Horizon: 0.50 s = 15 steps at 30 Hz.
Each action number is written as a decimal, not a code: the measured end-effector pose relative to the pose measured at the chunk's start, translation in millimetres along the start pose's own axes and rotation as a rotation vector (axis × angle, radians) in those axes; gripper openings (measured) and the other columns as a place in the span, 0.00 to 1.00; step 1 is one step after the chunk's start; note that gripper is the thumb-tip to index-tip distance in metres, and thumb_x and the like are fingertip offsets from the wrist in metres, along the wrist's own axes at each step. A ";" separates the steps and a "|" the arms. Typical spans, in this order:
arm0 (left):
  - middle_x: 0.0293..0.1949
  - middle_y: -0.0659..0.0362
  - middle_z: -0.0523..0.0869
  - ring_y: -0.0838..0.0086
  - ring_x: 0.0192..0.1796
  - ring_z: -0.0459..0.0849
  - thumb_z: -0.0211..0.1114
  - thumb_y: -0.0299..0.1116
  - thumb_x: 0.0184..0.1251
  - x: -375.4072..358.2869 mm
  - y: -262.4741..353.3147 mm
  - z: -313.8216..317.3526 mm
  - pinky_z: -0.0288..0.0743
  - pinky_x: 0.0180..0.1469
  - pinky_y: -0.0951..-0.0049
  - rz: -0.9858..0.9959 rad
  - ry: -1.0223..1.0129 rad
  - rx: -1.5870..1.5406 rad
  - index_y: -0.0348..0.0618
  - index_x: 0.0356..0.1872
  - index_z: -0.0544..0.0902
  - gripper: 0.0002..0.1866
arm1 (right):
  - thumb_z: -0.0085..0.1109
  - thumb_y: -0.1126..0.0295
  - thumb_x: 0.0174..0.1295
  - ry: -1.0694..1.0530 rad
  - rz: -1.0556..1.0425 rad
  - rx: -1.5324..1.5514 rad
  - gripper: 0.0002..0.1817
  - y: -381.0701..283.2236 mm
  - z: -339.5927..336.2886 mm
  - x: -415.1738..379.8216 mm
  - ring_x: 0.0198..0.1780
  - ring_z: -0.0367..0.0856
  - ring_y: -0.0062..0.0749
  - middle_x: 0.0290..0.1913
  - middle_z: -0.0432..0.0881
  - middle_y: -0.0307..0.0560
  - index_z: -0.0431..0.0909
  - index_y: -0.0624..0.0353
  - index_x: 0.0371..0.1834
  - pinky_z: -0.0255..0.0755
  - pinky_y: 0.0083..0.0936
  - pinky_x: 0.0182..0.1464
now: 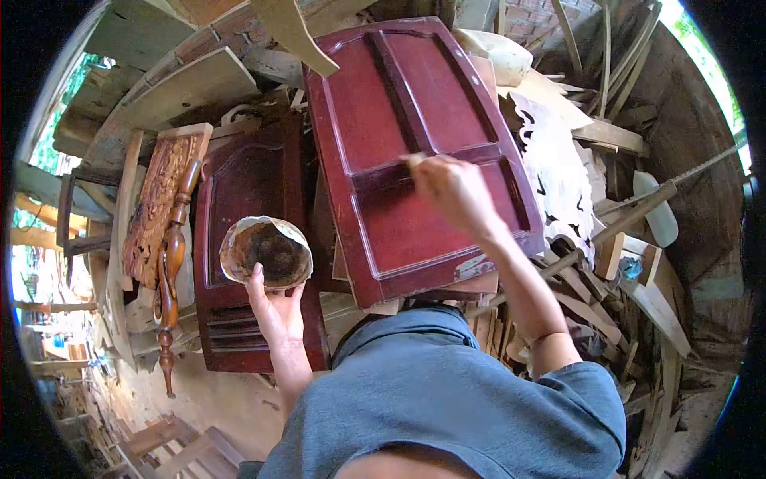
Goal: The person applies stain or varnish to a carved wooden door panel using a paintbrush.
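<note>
My left hand (277, 313) grips a cut-off plastic bowl (231, 249), its pale rim ragged and its inside coated dark brown. The bowl is tilted so its inside faces me. My right hand (456, 194) is closed around a paintbrush (414, 162); only a pale bit shows past the fingers, and the rest is hidden or smeared by motion. That hand is over the middle rail of a dark red panelled wooden door (423, 227), which lies sloping before me. A pale worn patch shows near the door's lower right edge.
Left of it lies a second dark red door panel (247, 191), beside a turned wooden post (174, 255) and a carved wooden panel (159, 203). A pale cut-out sheet (558, 168) and piled wood scraps (586, 307) crowd the right. A curved board (291, 36) juts in above.
</note>
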State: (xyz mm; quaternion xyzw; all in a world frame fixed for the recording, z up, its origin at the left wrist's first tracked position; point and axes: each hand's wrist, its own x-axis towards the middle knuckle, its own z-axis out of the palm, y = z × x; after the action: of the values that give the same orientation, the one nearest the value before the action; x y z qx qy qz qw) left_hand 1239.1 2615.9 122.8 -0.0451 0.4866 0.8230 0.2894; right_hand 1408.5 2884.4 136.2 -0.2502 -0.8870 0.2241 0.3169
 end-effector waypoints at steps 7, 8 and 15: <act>0.66 0.54 0.65 0.61 0.68 0.65 0.67 0.47 0.61 -4.4 1.7 -5.0 0.67 0.65 0.45 0.003 0.071 0.023 0.52 0.70 0.61 0.38 | 0.58 0.70 0.64 -0.203 0.072 0.378 0.09 -26.3 24.0 27.3 0.24 0.81 0.28 0.31 0.86 0.49 0.84 0.64 0.37 0.73 0.29 0.29; 0.66 0.54 0.65 0.61 0.68 0.65 0.67 0.47 0.61 -4.0 1.8 -6.5 0.67 0.65 0.45 0.005 0.060 0.010 0.53 0.70 0.61 0.38 | 0.58 0.70 0.65 -0.282 0.158 0.367 0.09 -19.8 12.8 29.6 0.23 0.79 0.26 0.30 0.86 0.49 0.84 0.64 0.38 0.72 0.28 0.27; 0.66 0.54 0.65 0.62 0.68 0.65 0.68 0.48 0.61 3.3 3.9 -17.5 0.67 0.65 0.46 0.027 0.067 -0.033 0.53 0.69 0.62 0.37 | 0.57 0.64 0.67 -0.042 0.362 -0.158 0.14 77.9 -48.1 13.6 0.23 0.81 0.28 0.23 0.83 0.49 0.83 0.65 0.31 0.74 0.30 0.29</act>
State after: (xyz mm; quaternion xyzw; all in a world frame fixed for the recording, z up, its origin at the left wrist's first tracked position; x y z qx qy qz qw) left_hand 1230.7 2601.4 115.5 -0.0709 0.4831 0.8328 0.2609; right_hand 1455.3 2964.2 132.7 -0.4251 -0.8487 0.2124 0.2323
